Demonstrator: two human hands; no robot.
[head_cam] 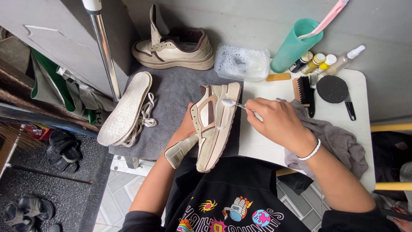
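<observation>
The left hand [185, 125] is tucked inside a beige and brown shoe [213, 124]. The fingers are hidden in the shoe, so I cannot tell how they are bent, but the hand holds the shoe up on its side over a grey towel [171, 92]. The shoe's tongue [180, 150] sticks out just below the left wrist.

The right hand [279, 122] has its fingers [257, 112] pinched tight around a small brush [234, 103]. The brush tip pokes out to the left of the fingers and touches the white sole edge of the shoe, where there is some white foam.

Under the right hand and wrist lies a crumpled grey cloth [343, 144] on a white table [257, 146]. Just past the right fingers, farther up the table, sits a clear tub of soapy water [242, 62]. Beside it stands a green cup [294, 45] with a pink toothbrush [328, 17] in it. Near the cup are some small bottles [319, 62]. A black bristle brush [304, 92] lies close above the right hand, and a round black sponge [332, 89] lies next to it.

Well past the left hand, a second shoe [174, 49] stands at the top of the towel. An insole [124, 109] and white laces [143, 118] lie off to the left of the left hand.
</observation>
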